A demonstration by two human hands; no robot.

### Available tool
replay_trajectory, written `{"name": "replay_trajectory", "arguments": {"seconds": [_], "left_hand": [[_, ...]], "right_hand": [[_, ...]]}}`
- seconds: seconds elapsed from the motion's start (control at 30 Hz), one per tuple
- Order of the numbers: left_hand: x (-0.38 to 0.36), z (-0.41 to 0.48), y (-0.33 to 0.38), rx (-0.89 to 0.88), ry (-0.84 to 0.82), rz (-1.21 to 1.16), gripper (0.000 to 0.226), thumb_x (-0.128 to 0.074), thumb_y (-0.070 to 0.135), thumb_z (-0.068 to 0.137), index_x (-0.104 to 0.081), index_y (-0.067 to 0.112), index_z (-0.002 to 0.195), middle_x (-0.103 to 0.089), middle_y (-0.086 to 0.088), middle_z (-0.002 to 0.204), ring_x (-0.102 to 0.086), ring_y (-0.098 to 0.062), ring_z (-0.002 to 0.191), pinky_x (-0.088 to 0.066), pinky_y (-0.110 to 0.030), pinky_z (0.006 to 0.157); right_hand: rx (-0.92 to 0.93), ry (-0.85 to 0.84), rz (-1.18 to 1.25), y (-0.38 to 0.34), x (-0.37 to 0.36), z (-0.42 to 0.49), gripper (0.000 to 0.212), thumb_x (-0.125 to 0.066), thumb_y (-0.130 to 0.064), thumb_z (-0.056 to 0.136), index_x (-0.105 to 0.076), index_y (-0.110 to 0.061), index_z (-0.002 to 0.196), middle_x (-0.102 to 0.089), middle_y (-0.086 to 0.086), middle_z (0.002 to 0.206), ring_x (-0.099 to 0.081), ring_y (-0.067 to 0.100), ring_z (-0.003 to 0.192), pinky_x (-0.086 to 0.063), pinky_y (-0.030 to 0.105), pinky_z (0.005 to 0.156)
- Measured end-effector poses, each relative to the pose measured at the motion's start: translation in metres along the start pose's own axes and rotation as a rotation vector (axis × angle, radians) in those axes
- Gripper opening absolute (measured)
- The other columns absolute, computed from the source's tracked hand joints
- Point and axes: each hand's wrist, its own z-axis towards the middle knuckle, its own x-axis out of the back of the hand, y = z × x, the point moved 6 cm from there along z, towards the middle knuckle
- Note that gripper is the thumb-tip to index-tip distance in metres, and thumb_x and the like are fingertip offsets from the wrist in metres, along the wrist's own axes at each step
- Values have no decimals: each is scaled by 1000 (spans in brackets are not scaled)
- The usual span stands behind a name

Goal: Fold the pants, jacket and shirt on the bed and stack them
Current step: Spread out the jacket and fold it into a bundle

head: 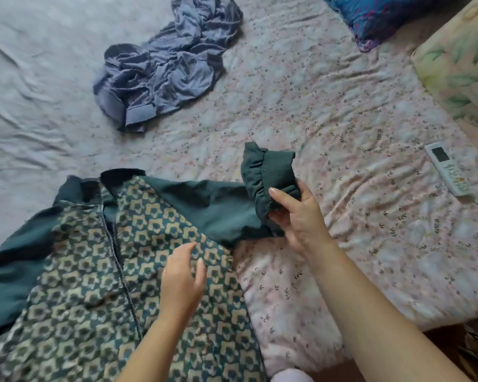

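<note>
Dark green zip jacket (94,271) with gold-patterned front lies spread on the floral-sheeted bed (342,119), right hand (295,216) grips its ribbed cuff (271,172), left hand (181,279) rests flat on the front, crumpled blue-grey garment (166,67) beyond

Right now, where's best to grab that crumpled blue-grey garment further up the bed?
Probably the ribbed band at the near end of the blue-grey garment: it lies flat and exposed, while the rest is bunched. Come from the near side and pinch its edge.
</note>
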Motion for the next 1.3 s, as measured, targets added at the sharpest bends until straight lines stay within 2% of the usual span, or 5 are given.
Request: {"name": "replay_trajectory", "arguments": {"seconds": [0.57,0.9,1.03,1.17,1.3], "left_hand": [[241,-138,-329,326,224,-229,32,-43,13,95,-50,9,126,-56,-7,125,-51,-21,114,-39,-33,96],[187,-111,-348,316,41,-185,42,-50,13,92,-43,9,133,-49,-9,132,-46,-21,122,-32,-27,100],[153,-73,-324,149,-39,-42,47,-49,20,94,-36,11,138,-40,-5,142,-32,-18,133,-24,-30,110],[128,-26,-294,11,-44,53,54,-50,24,93,-31,11,141,-36,-4,146,-27,-18,136,-18,-30,113],[104,23,-276,-70,-88,168,60,-51,32,92,-26,15,144,-31,-2,149,-23,-19,139,-17,-37,116]], "right_hand": [[-328,-405,-73,300,-310,-194,22,-55,1,85,-62,-16,96,-65,4,89,-63,14,77,-54,27,64],[-206,-216,-648,341,-215,-150,36,-54,9,82,-62,-26,87,-65,8,96,-61,18,85,-51,32,77],[47,-75,-781,301,-163,-97,32,-54,8,82,-62,-22,93,-66,5,99,-61,22,96,-50,40,90],[187,-20,-1135,273,-128,-50,41,-50,3,86,-53,-14,123,-55,-4,112,-50,11,104,-41,26,90],[176,-55,-1149,272,-117,-30,45,-47,11,81,-60,-17,113,-59,-7,102,-53,8,95,-41,20,82]]}}
